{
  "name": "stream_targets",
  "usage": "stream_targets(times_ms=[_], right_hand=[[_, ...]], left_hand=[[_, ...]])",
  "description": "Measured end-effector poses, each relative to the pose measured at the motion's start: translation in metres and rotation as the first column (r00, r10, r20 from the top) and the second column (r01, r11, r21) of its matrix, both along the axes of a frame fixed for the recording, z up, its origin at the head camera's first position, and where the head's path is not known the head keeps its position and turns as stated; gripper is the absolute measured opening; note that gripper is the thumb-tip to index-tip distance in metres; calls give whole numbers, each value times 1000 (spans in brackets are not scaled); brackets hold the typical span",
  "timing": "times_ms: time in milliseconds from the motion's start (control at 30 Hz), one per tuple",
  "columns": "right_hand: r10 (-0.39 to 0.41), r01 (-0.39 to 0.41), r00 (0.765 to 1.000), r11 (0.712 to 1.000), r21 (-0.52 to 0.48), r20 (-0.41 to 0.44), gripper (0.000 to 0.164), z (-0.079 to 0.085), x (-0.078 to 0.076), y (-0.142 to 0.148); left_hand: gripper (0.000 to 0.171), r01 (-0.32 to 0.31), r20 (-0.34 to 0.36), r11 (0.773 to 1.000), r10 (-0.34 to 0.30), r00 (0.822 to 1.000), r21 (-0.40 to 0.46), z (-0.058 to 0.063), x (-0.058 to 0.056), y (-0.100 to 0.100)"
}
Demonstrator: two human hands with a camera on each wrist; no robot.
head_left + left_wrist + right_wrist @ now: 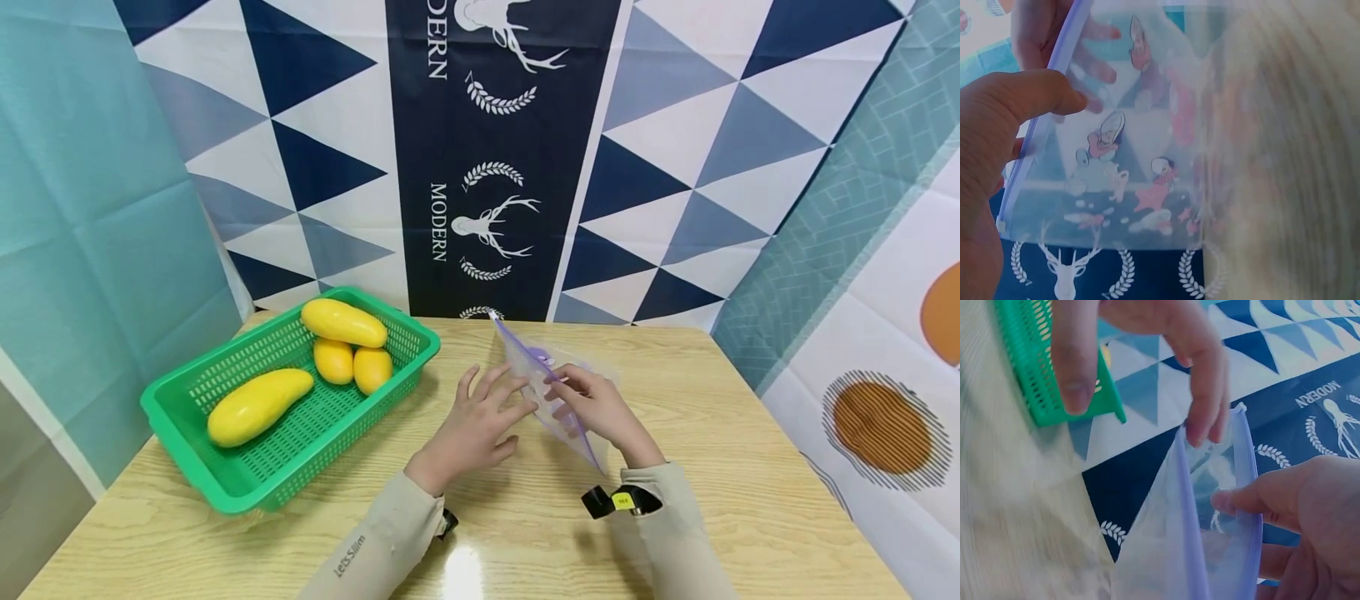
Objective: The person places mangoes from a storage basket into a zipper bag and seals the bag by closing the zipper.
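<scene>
A clear zip bag [581, 433] with a lilac zip edge and printed cartoon figures stands tilted above the table, its mouth parted in the right wrist view. My right hand [600, 412] pinches one side of that mouth, thumb [1229, 501] inside and fingers outside. The left hand [472, 429] has its fingers spread and loosely bent at the opposite edge. Its fingertips [1197, 432] reach the opening, while its thumb [1076, 394] stays apart from the bag. Through the clear film [1116, 200] in the left wrist view I see only the backdrop and fingers.
A green plastic basket [168, 408] stands to the left on the wooden table [720, 517]. Several yellow mango-like fruits [258, 407] lie in it. A patterned cloth [667, 167] hangs along the back, with other cloths at both sides.
</scene>
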State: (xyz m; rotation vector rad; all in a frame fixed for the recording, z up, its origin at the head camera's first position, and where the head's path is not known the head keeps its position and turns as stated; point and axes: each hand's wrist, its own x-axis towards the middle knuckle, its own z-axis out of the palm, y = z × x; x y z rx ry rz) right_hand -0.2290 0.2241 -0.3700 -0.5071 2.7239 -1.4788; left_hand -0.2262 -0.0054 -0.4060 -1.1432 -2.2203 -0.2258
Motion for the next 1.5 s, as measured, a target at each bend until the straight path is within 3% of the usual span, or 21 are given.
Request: stream_targets(times_ms=[233, 400, 567, 833, 1167, 1500], right_hand=[[56, -41, 993, 989, -141, 104, 26, 6, 4, 0], [62, -41, 990, 985, -166, 124, 27, 10, 6, 0], [34, -13, 992, 985, -174, 120, 29, 14, 8, -1], [-5, 24, 995, 981, -191, 96, 28, 16, 9, 4], [-62, 69, 997, 977, -203, 43, 26, 17, 10, 11], [-81, 90, 995, 977, -195, 56, 27, 24, 15, 18]], left_hand=[[23, 60, -35, 995, -58, 998, 74, 5, -6, -12], [11, 92, -16, 991, -91, 996, 99, 8, -9, -20], [10, 135, 25, 986, -138, 990, 93, 11, -11, -29], [9, 191, 34, 980, -193, 981, 56, 14, -10, -35], [12, 241, 70, 962, -251, 965, 126, 15, -8, -41], [12, 267, 45, 950, -277, 960, 165, 17, -8, -48]])
